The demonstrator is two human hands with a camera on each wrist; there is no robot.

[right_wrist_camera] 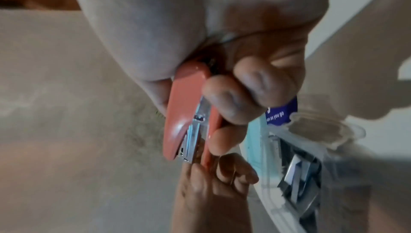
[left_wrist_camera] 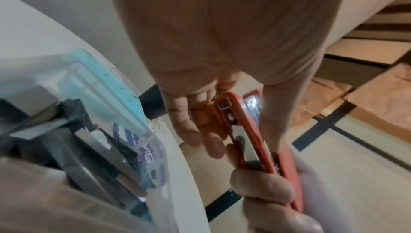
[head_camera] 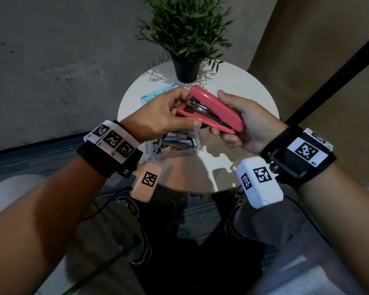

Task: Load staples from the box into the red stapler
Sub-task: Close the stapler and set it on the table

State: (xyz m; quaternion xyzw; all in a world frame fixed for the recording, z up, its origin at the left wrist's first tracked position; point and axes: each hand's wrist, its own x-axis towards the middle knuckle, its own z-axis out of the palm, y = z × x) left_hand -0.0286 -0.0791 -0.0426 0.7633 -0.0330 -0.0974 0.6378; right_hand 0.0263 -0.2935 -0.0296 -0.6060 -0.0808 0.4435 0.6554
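Observation:
I hold the red stapler (head_camera: 215, 107) in the air above the round white table (head_camera: 239, 150), nose pointing far left. Its top cover is lifted a little, so the metal magazine (head_camera: 197, 107) shows between cover and base. My right hand (head_camera: 234, 118) grips the rear, thumb on top and fingers curled under (right_wrist_camera: 231, 103). My left hand (head_camera: 179, 109) pinches the nose, with fingers (left_wrist_camera: 195, 131) on one side and the thumb on the other. Below my left hand, the clear box (head_camera: 175, 145) of staple strips (left_wrist_camera: 89, 141) stands with no lid on it.
A light blue lid (head_camera: 158, 92) lies on the table behind my left hand. A potted green plant (head_camera: 186, 67) stands at the table's far edge. A purple printed label (right_wrist_camera: 282, 112) shows beside the box. My knees are under the near rim.

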